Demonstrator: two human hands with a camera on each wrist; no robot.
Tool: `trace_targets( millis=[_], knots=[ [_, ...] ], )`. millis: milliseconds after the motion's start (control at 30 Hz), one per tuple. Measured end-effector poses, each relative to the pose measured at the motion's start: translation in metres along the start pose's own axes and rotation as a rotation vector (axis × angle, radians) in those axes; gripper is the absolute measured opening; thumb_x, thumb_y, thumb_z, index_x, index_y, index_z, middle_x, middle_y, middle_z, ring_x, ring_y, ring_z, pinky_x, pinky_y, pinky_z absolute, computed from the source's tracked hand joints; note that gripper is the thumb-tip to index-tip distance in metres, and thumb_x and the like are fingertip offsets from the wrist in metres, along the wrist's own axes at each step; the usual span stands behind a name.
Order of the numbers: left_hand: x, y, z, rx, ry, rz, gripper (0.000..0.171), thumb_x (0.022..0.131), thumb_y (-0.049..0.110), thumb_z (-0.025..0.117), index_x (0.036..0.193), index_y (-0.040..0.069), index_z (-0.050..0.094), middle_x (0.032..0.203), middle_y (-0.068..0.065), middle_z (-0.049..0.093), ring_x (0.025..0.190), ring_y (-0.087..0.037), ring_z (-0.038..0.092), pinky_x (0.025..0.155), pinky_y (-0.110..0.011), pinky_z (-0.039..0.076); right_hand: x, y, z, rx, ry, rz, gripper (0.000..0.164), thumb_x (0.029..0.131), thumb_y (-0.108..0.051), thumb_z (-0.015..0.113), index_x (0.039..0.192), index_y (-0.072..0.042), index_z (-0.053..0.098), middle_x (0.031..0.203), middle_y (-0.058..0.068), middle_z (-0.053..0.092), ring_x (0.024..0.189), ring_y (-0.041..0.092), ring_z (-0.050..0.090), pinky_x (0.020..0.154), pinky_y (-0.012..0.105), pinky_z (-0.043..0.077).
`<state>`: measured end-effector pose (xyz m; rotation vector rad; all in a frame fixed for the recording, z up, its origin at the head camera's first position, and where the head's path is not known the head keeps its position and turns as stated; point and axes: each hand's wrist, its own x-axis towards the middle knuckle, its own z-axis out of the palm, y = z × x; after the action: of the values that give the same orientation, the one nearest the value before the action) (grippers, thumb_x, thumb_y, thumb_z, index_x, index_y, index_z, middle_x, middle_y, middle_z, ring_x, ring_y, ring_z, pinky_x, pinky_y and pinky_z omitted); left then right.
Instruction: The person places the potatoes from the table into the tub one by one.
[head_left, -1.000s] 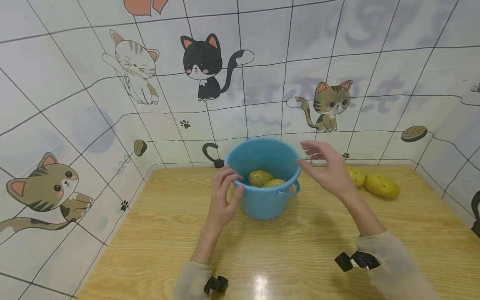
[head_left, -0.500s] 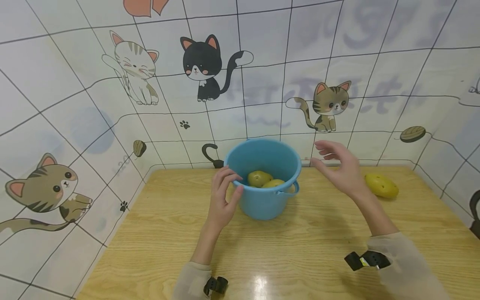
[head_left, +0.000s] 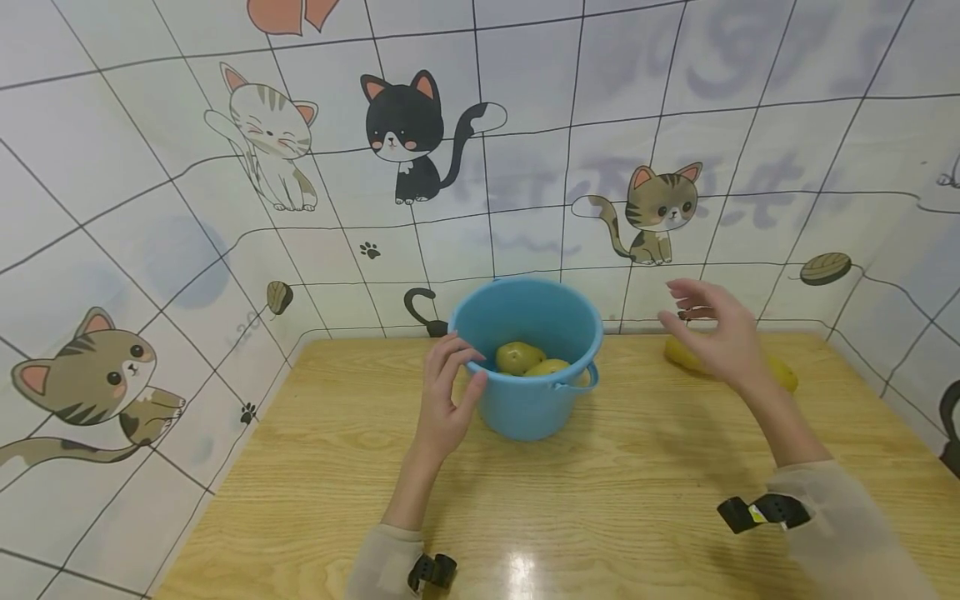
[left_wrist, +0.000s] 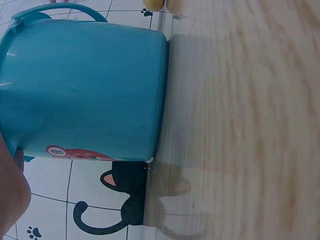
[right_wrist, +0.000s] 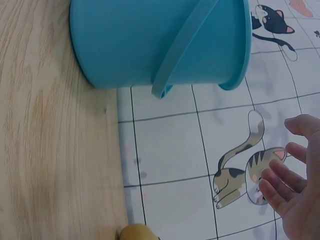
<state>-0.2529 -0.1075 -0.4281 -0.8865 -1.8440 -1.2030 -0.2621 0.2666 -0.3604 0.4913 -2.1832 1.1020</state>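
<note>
A light blue bucket [head_left: 528,408] stands upright near the back of the table, its handle hanging at the right side. Inside it lie yellow potatoes [head_left: 519,358], two of them showing. My left hand [head_left: 446,400] holds the bucket's left rim, fingers curled over the edge and thumb at the near side. Right of the bucket, my right hand [head_left: 720,337] hovers in the air with relaxed, parted fingers and nothing in them. Behind it in the head view, a potato [head_left: 681,357] and another potato [head_left: 783,377] lie on the table, both partly covered by the hand and wrist.
The wooden table [head_left: 337,467] runs back to a wall [head_left: 525,225] with a grid and cat pictures, with side walls at left and right. A black wrist strap [head_left: 765,512] sits on the right sleeve, another strap [head_left: 432,572] on the left.
My right hand has moved rightward, away from the bucket's rim to over the potatoes on the table. The left hand and the bucket have stayed in place.
</note>
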Motion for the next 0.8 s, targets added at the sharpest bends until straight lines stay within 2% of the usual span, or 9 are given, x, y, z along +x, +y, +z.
trace_targets(
  millis=[167, 367, 600, 700, 800],
  knots=[
    [0.000, 0.000, 0.000, 0.000, 0.003, 0.000, 0.035, 0.105, 0.035, 0.052, 0.106, 0.001, 0.063, 0.120, -0.016, 0.055, 0.131, -0.048, 0.038, 0.116, -0.055, 0.023, -0.002, 0.008, -0.011, -0.057, -0.040, 0.069, 0.044, 0.093, -0.012, 0.073, 0.133, -0.001, 0.061, 0.122, 0.014, 0.062, 0.102, 0.002, 0.054, 0.086, 0.009, 0.042],
    [-0.001, 0.000, 0.000, 0.000, 0.006, -0.001, 0.033, 0.105, 0.033, 0.053, 0.107, 0.003, 0.063, 0.120, -0.019, 0.055, 0.131, -0.046, 0.038, 0.116, -0.055, 0.024, -0.005, 0.019, -0.022, -0.112, -0.088, 0.171, 0.047, 0.096, -0.023, 0.070, 0.136, 0.000, 0.057, 0.131, 0.018, 0.058, 0.107, 0.022, 0.053, 0.089, 0.015, 0.041],
    [-0.001, 0.000, 0.000, 0.007, 0.006, -0.005, 0.032, 0.105, 0.033, 0.053, 0.107, 0.003, 0.064, 0.119, -0.019, 0.055, 0.135, -0.038, 0.038, 0.116, -0.055, 0.024, -0.012, 0.046, -0.034, -0.166, -0.137, 0.215, 0.049, 0.097, -0.024, 0.069, 0.136, 0.002, 0.056, 0.126, 0.026, 0.057, 0.108, 0.035, 0.053, 0.083, 0.015, 0.040],
    [0.000, 0.000, 0.000, 0.012, 0.009, 0.002, 0.033, 0.105, 0.034, 0.053, 0.106, 0.003, 0.064, 0.119, -0.016, 0.055, 0.135, -0.037, 0.039, 0.116, -0.055, 0.024, -0.015, 0.055, -0.038, -0.187, -0.154, 0.237, 0.051, 0.097, -0.026, 0.068, 0.137, 0.003, 0.055, 0.128, 0.028, 0.057, 0.111, 0.041, 0.054, 0.086, 0.025, 0.041],
    [0.000, 0.000, 0.001, 0.011, 0.010, 0.008, 0.034, 0.105, 0.034, 0.053, 0.106, 0.002, 0.064, 0.119, -0.016, 0.055, 0.134, -0.040, 0.039, 0.116, -0.055, 0.024, -0.019, 0.066, -0.042, -0.211, -0.175, 0.262, 0.053, 0.098, -0.029, 0.067, 0.137, 0.004, 0.053, 0.131, 0.031, 0.054, 0.114, 0.045, 0.052, 0.092, 0.043, 0.043]
  ],
)
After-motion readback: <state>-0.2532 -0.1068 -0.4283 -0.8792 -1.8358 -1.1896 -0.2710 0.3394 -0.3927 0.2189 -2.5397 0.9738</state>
